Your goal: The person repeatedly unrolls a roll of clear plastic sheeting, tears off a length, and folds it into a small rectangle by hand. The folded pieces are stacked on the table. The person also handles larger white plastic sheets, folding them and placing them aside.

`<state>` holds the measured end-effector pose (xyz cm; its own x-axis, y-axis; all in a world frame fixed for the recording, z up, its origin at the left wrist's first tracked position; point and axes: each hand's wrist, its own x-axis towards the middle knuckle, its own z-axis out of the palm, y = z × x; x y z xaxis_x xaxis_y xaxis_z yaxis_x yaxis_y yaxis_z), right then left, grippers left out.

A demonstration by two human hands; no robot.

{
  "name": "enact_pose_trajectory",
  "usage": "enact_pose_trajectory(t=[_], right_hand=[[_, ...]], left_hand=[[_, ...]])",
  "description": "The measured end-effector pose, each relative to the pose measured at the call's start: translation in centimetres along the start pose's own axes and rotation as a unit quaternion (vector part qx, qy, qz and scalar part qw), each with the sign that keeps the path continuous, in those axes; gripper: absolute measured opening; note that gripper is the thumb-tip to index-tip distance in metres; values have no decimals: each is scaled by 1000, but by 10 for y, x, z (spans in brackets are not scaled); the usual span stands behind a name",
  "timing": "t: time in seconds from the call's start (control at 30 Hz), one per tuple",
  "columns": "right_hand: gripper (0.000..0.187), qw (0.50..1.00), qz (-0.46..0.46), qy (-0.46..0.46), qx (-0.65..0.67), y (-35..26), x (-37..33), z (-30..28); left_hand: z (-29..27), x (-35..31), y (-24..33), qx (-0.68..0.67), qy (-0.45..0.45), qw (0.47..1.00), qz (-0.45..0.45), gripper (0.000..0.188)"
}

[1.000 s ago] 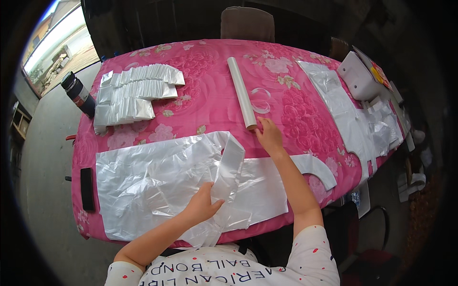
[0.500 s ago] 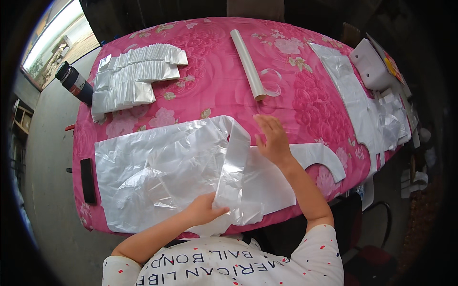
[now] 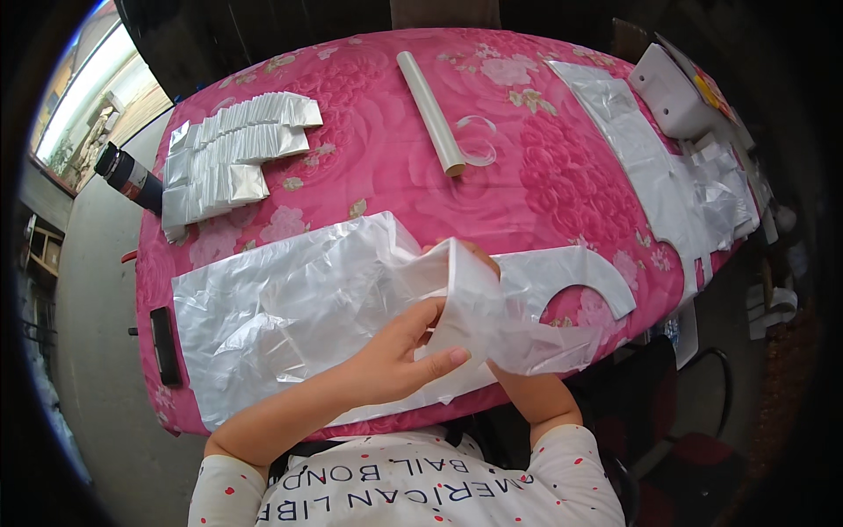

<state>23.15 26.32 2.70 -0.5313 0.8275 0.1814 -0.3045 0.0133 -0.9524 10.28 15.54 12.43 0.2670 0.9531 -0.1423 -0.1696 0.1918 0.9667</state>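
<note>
A thin white plastic apron (image 3: 272, 325) with a curved cut-out at its right end lies across the near side of the table. Its middle is lifted into a loose, upright fold. My left hand (image 3: 395, 351) is at the fold's near side, thumb stretched away from the fingers, whose tips touch the plastic and are partly hidden by it. Behind the raised film is my right hand (image 3: 480, 256); only a bit of it shows over the top edge, and its grip is hidden. The film drapes over the right forearm.
Folded white plastic packets (image 3: 233, 145) lie in rows at the far left, beside a dark bottle (image 3: 129, 178). A pale roll tube (image 3: 430, 114) rests mid-table. More flat aprons (image 3: 619, 145) and a white box (image 3: 672, 92) are at right. A black bar (image 3: 164, 346) lies near left.
My right hand has gone from above the apron to behind its fold. My left hand has moved up and right, and the fold has risen and shifted right.
</note>
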Motion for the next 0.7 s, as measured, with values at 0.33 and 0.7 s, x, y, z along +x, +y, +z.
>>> enact_pose_trajectory(t=[0.33,0.7], right_hand=[[28,894,158,320,271,37,108,-105],[34,898,66,263,346,13,127,-182]], left_hand=[[-36,19,-48,353,94,931,2,42],[-57,33,-69,396,109,911,28,41]])
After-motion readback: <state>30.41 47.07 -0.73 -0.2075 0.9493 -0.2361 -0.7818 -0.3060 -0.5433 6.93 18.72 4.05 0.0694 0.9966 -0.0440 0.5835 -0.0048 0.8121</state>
